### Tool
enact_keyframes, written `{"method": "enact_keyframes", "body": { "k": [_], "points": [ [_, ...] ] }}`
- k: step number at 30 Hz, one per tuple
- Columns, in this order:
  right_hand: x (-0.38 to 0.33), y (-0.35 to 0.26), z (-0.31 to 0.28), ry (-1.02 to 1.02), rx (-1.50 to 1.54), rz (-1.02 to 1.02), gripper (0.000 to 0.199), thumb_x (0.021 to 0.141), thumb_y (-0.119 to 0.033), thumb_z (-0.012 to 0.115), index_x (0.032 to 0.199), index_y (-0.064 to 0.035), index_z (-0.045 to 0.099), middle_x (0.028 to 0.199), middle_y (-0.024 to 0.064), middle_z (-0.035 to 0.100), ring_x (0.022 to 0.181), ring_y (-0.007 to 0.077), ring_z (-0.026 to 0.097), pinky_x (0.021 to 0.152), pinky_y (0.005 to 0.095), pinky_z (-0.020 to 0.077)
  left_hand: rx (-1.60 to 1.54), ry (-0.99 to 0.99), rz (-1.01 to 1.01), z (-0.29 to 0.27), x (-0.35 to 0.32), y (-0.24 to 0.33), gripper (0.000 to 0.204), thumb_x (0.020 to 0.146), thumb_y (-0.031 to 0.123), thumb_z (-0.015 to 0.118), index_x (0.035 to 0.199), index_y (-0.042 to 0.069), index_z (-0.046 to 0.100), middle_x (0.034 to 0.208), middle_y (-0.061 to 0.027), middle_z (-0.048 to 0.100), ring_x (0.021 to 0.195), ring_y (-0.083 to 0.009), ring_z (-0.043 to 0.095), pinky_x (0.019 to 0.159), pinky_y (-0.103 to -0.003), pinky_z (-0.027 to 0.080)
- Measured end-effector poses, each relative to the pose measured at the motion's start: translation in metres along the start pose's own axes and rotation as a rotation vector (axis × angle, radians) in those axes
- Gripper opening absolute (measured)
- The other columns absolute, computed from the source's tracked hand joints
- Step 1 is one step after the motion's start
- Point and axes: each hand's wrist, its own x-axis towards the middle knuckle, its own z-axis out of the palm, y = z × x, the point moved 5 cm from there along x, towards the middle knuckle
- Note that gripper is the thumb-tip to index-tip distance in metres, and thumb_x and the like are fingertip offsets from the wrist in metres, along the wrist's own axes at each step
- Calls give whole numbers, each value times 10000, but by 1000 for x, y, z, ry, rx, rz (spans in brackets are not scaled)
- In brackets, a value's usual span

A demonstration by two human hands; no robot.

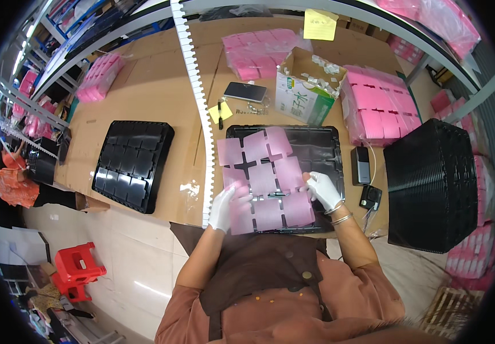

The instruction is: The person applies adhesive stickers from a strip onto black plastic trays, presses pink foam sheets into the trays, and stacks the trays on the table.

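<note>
A thin pink foam sheet with cut slots [263,178] lies tilted over a black plastic tray [323,150] in front of me. My left hand [224,209], in a white glove, grips the sheet's lower left edge, its fingers partly veiled by the translucent foam. At the right edge, my gloved right hand [323,191] pinches the sheet between thumb and fingers. The tray's right side shows past the foam, while most of its left side is covered.
Another black tray [131,166] lies left of the white toothed strip [193,74]. A tall stack of black trays [431,186] stands at right. Behind are an open carton [305,94], a phone [245,91] and pink foam bundles [378,103]. Small black devices [361,166] sit right of my tray.
</note>
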Motion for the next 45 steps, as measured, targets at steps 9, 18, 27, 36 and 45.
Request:
{"method": "enact_keyframes", "body": {
  "k": [9,18,27,36,45],
  "points": [
    [28,-21,23,-471,1030,-141,761,880,-607,459,1291,32,414,1107,150,592,979,213,596,831,336,491,212,-352,242,130,-3,76,349,982,291,495,1199,21,540,1020,-101,662,635,-144,623,519,-242,490],
    [22,-31,77,-77,755,-518,561,833,-523,588,1182,-85,564,1133,82,607,1059,274,572,921,404,453,-44,-644,52,242,-50,147,306,952,280,538,1148,45,544,1060,-111,657,625,-117,587,467,-214,449],
    [-16,-108,-15,-502,1362,-493,873,789,-555,661,1418,-51,324,1382,127,460,1109,245,534,940,411,460,55,-309,294,103,-16,170,385,943,339,538,1210,61,529,1026,-93,665,639,-113,578,505,-220,451],
    [-23,-46,-15,-511,1218,-244,619,892,-496,564,1254,-1,478,1149,145,582,1045,274,592,884,427,496,319,-38,134,7,26,79,343,948,316,542,1113,20,592,1000,-94,656,740,-116,612,584,-263,486],
    [-17,-78,51,-324,857,-66,647,913,-497,552,1325,-25,390,1156,142,576,987,239,598,858,407,494,625,57,319,-29,33,51,348,952,264,546,1152,-18,582,940,-45,637,816,-100,581,710,-250,486]
  ]
}}
